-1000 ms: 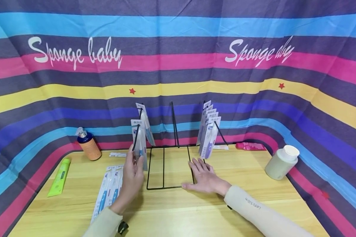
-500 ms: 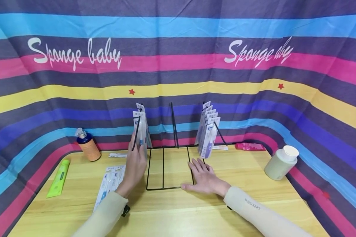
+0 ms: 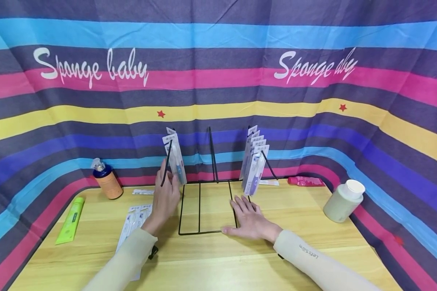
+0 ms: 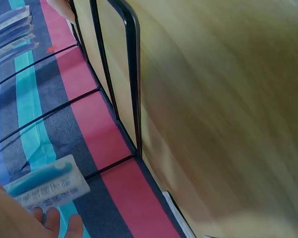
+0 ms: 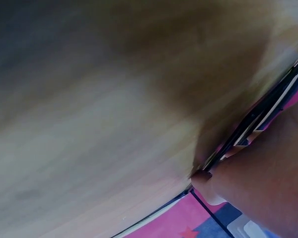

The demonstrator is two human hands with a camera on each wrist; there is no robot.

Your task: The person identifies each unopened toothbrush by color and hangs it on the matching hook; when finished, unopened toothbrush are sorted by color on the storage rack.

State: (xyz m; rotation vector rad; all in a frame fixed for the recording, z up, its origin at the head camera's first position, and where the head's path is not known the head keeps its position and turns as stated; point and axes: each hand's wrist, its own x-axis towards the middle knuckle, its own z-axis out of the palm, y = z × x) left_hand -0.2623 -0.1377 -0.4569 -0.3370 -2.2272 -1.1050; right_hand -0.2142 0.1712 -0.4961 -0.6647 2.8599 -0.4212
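Observation:
A black wire display rack stands on the table. Carded toothbrush packs hang from its left hook, with a blue brush visible in the front one. My left hand is beside these packs, fingers loosely bent, near the lower part of the cards. In the left wrist view its fingers lie at the edge of a blue toothbrush pack; whether they touch it is unclear. My right hand rests with spread fingers on the rack's right base wire. Several purple toothbrush packs hang on the right hook above it.
More toothbrush packs lie on the table, partly under my left forearm. A pump bottle and green tube stand or lie left; a pink tube and white-capped bottle are right. Striped cloth surrounds the table.
My left hand has pushed the front toothbrush pack back along the left hook, then shifted slightly left of it, exposing more of the card. The right hand stays in place.

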